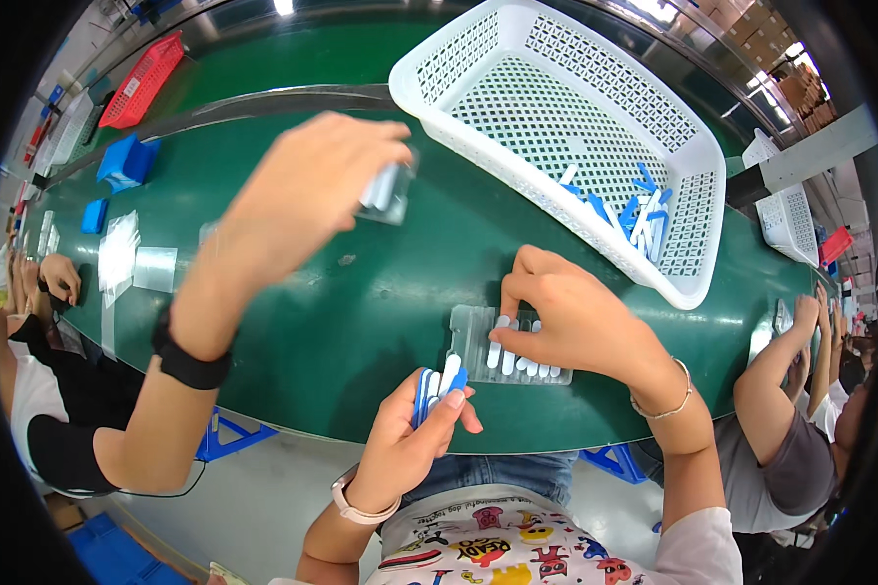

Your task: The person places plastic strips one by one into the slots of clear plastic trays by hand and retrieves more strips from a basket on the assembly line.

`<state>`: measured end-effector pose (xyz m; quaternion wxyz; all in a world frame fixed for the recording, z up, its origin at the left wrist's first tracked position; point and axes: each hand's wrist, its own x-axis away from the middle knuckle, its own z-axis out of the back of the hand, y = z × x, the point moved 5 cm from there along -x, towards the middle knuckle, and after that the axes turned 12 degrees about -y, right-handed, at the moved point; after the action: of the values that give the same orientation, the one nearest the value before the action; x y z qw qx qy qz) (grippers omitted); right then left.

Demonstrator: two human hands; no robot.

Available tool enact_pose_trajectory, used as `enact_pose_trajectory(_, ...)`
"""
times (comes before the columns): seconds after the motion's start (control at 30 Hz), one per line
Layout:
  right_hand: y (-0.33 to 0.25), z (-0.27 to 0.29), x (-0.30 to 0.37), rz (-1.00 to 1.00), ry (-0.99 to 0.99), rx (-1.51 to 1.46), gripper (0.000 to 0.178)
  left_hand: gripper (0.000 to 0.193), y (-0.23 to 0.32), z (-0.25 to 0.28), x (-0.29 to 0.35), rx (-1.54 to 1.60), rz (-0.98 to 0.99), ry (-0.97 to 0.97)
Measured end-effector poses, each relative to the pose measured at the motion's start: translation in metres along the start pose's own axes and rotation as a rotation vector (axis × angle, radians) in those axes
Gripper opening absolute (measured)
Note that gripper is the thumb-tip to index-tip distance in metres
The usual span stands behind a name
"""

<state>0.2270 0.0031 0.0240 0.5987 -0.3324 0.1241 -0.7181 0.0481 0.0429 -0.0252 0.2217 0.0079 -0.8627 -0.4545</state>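
Observation:
My left hand [419, 419] is closed around several slim blue and white plastic pieces with rounded ends [449, 375], which stick up between its thumb and fingers. Just to the right, a clear plastic tray [470, 336] lies near the front edge of the green table. Several white pieces [527, 366] stand side by side in its slots. Above the tray my right hand [566, 307] is bent down, thumb and fingertips pinching the upper end of a white piece [496, 354] at the tray's left part. My right palm hides some of the tray's far side.
A large white perforated basket [556, 200] with loose blue and white pieces [639, 214] stands behind the tray. From the left a co-worker's hand [327, 175] holds another clear tray [392, 200]. Blue blocks [127, 161] and clear plastic sheets [154, 268] lie further left.

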Motion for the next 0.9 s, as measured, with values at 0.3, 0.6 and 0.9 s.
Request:
enact_pose_trajectory(0.3, 0.015, 0.01, 0.011, -0.094, -0.117, -0.092, 0.031, 0.018, 0.004, 0.002, 0.003, -0.02, -0.004, 0.0)
enact_pose_trajectory(0.6, 0.02, 0.004, 0.012, -0.01, 0.041, -0.008, 0.037, 0.017, -0.002, 0.002, -0.003, -0.052, 0.013, -0.01)
enact_pose_trajectory(0.9, 0.006, 0.005, 0.004, 0.106, -0.037, 0.06, 0.034, 0.017, 0.0, 0.003, 0.001, -0.091, 0.012, 0.011)
